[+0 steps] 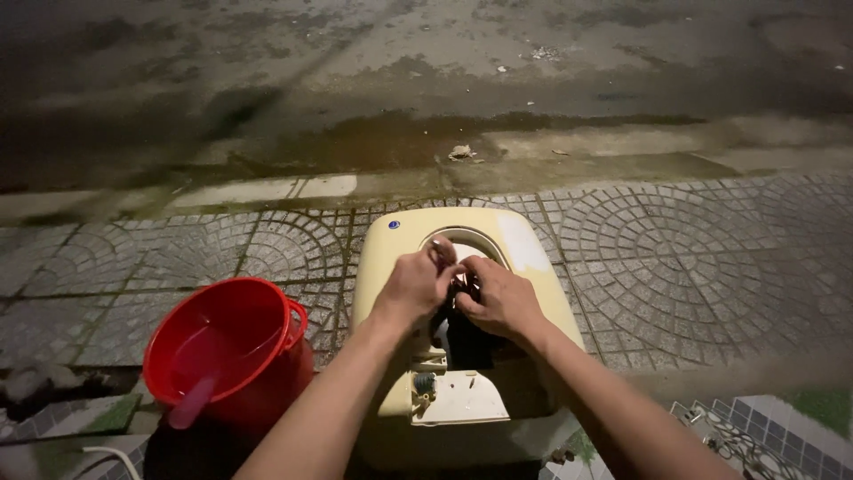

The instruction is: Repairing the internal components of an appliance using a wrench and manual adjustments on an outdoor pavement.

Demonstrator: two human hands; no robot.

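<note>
Left hand (416, 283) and right hand (499, 298) are pressed together over the cream appliance casing (391, 267); grips closed, contents cannot be told. Red bucket (227, 351) is set beside it.

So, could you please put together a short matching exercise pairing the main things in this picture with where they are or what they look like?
Things:
1. Bucket
2. Cream appliance housing
3. Left hand
4. Patterned paving

Descriptions:
A. Grey stone laid in fan-shaped arcs
B. Red, round, standing to the left of the housing
C. Working at the dark opening, close against the right hand
D. Pale yellow, lying on the pavement with a round opening at the top

Pairs: 1-B, 2-D, 3-C, 4-A
</note>
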